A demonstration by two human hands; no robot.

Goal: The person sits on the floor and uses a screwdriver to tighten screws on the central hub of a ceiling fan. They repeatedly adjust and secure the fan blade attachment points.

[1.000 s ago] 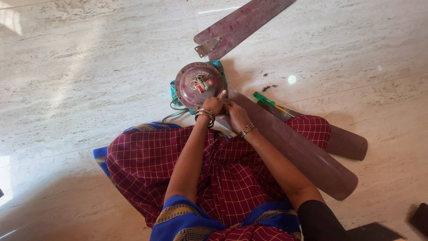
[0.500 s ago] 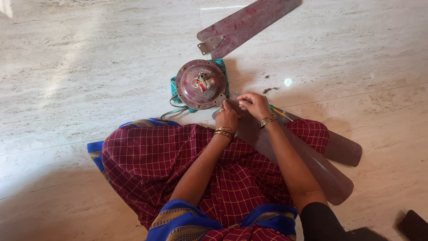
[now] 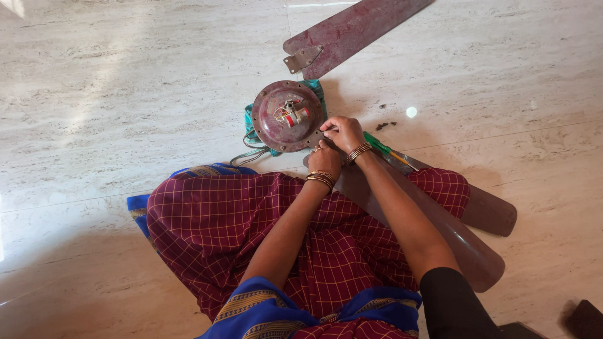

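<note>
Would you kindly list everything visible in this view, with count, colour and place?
fan motor: one, round, dull maroon, on the floor ahead of the lap, wires on top.
cloth: one, teal, under the motor.
loose blade: one, maroon with a metal bracket, top of view.
near blades: two, maroon, running right from the hands over the lap's edge.
screwdriver: one, green handle, beside the right wrist.
small dark bits: several, right of the motor.
floor: pale marble.
left hand: bangles, at the motor's near rim.
right hand: bangles, at the motor's rim.
</note>
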